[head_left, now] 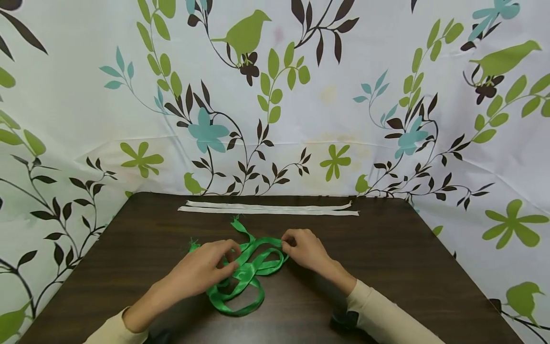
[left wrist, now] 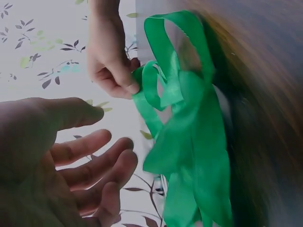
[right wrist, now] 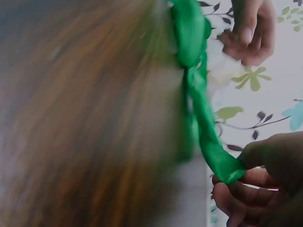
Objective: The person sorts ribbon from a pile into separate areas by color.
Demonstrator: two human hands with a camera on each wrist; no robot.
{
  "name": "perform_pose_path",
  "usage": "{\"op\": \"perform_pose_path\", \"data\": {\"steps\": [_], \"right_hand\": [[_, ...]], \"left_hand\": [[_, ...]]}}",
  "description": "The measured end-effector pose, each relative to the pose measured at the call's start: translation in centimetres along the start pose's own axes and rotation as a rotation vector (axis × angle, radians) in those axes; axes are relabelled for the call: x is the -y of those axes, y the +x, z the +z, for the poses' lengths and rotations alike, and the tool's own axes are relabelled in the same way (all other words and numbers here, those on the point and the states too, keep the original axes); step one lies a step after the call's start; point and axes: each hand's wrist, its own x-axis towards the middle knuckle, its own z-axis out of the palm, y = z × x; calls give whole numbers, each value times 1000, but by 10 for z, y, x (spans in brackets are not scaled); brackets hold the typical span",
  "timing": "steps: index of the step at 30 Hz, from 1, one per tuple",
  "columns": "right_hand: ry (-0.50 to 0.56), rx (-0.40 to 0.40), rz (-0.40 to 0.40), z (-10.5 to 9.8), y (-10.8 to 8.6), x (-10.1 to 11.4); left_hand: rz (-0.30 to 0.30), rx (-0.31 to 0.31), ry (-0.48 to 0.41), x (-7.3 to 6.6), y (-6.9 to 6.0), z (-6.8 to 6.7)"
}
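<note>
A shiny green ribbon (head_left: 247,272) lies in loose loops and crossings on the dark tabletop, its frayed ends toward the back and left. My right hand (head_left: 307,248) pinches one loop at the ribbon's right side between thumb and fingers; the right wrist view shows the green ribbon (right wrist: 208,137) stretching up from that grip. Over the ribbon's left part hovers my left hand (head_left: 202,267). In the left wrist view the left hand (left wrist: 71,156) has its fingers apart and relaxed, with nothing between them, beside the ribbon (left wrist: 189,123).
Two pale, flat strips (head_left: 266,209) lie side by side along the back edge of the brown wooden table (head_left: 378,267). A white cloth (head_left: 326,105) printed with leaves, flowers and birds hangs behind and around the table. A small dark object (head_left: 343,320) sits by the right sleeve.
</note>
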Motion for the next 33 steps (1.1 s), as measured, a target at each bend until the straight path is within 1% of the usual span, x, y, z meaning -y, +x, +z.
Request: {"op": "perform_pose_path", "data": {"steps": [4,6,7,9,11,13,15,18,20,24,26,30,33], "right_hand": [[15,-14,-29,-8,-4,10],[32,5,-46,-12,-6,17],[43,21,-56,-14,-8,21],[62,60,-82,-18,-10,27],[84,99,-104,-21,-11,34],[105,120,-127,-24,-12,40],[125,130,-142,-28,-14,45],[157,144,-165,-34,-15,50],[175,155,-178,-37,-15,52],[198,169,-203,-42,-16,54],[204,177,-204,-44,-17,53],[218,197,-205,-50,-19,52],[239,213,-224,-52,-19,52]], "left_hand": [[16,-85,59,-8,13,10],[22,-119,86,-11,21,15],[20,-125,97,-13,25,17],[13,-112,102,-14,32,20],[9,-72,89,-15,36,22],[23,-24,73,-14,39,23],[43,4,36,-12,40,23],[82,6,-12,-11,40,21],[101,6,-61,-10,39,19],[142,26,-141,-8,38,17],[152,37,-170,-7,38,18],[145,44,-212,-9,39,18],[154,44,-236,-10,39,19]]}}
